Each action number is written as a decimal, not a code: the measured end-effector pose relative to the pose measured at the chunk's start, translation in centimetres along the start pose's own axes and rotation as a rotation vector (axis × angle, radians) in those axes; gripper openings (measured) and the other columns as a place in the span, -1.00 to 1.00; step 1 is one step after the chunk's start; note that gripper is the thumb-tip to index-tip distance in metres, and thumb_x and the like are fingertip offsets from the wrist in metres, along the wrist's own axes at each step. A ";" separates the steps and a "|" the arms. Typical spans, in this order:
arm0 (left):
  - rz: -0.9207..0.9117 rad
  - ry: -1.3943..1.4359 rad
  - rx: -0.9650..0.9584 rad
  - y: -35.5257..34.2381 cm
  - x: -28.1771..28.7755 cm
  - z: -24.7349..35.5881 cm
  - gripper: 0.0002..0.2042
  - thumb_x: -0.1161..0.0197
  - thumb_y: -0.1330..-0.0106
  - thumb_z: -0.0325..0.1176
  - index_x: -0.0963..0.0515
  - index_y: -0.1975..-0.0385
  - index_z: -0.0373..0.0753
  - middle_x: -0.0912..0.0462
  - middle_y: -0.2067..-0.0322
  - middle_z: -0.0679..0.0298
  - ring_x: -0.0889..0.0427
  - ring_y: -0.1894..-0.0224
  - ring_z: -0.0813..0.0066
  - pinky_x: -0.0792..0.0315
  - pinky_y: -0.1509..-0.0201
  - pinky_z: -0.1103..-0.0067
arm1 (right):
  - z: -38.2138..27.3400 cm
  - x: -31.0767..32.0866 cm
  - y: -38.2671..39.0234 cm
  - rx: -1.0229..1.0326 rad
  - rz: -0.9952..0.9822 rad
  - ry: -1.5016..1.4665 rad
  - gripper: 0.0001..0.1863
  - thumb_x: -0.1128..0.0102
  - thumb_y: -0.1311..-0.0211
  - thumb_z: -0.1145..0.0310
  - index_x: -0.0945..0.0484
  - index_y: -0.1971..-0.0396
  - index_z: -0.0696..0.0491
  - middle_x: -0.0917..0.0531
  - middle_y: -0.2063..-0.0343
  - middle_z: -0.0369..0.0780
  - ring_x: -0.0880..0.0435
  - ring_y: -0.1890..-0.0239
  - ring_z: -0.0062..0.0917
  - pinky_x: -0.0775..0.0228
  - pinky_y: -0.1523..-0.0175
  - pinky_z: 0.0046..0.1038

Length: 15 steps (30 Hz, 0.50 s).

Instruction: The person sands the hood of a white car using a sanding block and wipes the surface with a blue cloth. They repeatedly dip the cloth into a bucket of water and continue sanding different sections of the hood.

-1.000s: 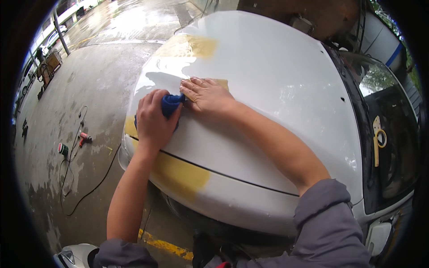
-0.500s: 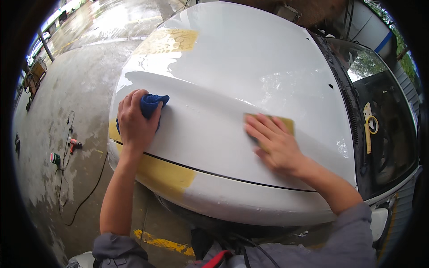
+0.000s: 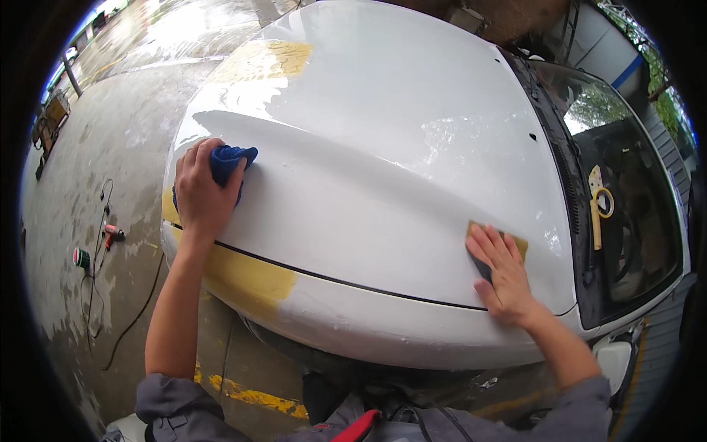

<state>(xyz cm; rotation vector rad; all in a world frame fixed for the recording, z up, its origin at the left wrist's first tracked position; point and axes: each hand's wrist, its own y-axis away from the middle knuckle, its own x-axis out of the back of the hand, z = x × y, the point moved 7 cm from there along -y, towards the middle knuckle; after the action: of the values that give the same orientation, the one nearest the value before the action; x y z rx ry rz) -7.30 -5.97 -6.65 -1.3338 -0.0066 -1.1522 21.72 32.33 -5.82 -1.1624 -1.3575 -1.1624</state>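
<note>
A white car hood (image 3: 346, 191) spreads out in front of me, with a few water drops on it. Near its front left edge my left hand (image 3: 202, 188) is closed round a crumpled blue cloth (image 3: 230, 160), resting on the paint. Toward the windshield end, my right hand (image 3: 504, 272) presses a flat sanding pad (image 3: 521, 245) against the hood. Yellow-brown shows on the pad's top and dark grey along its side. My fingers lie over it and the thumb sits at its near side; its underside is hidden.
Yellowish patches mark the white fender (image 3: 247, 276) and the hood's far front corner. Beyond the windshield (image 3: 626, 184), a yellow tape roll (image 3: 604, 202) shows near the dashboard. On the wet floor stand a small green can (image 3: 81, 258) and an orange-red tool (image 3: 113, 232) beside dark cords.
My right hand has slid the sanding pad to the right and nearer to me, toward the windshield. The left hand keeps the cloth at the same place on the hood while the view shifts slightly.
</note>
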 end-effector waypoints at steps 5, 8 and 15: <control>-0.004 0.052 -0.022 -0.1 -0.9 0.3 -0.63 -0.50 -0.28 -0.29 -0.58 -0.03 -0.22 -0.69 0.01 0.05 -0.64 -0.07 -0.10 -0.49 -0.22 0.20 | -7.6 0.4 -16.5 0.311 0.075 0.137 -0.31 0.16 -0.63 0.01 -0.18 -0.59 0.06 -0.11 -0.64 -0.13 0.01 -0.68 -0.20 0.18 -0.69 -0.07; -0.010 0.091 -0.043 -0.6 -1.8 1.9 -0.63 -0.50 -0.28 -0.29 -0.58 -0.02 -0.23 -0.69 0.01 0.04 -0.64 -0.05 -0.10 -0.50 -0.21 0.20 | -9.7 -0.4 -24.8 0.387 0.138 0.023 -0.34 0.17 -0.64 0.06 -0.19 -0.59 0.05 -0.14 -0.64 -0.16 -0.03 -0.67 -0.21 0.23 -0.71 -0.07; -0.010 0.006 0.013 0.0 0.2 -0.4 -0.60 -0.51 -0.26 -0.24 -0.60 -0.03 -0.21 -0.70 -0.03 0.06 -0.62 -0.10 -0.09 -0.51 -0.23 0.18 | -7.4 -1.1 -5.9 0.384 -0.123 -0.039 -0.30 0.21 -0.64 -0.06 -0.18 -0.60 0.00 -0.13 -0.64 -0.17 0.02 -0.69 -0.18 0.31 -0.70 -0.02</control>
<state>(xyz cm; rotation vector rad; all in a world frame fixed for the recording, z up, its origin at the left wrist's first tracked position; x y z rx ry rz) -7.42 -6.35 -6.66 -1.3204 -0.0169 -1.1627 16.58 24.42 -6.73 -0.8392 -1.6158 -0.9126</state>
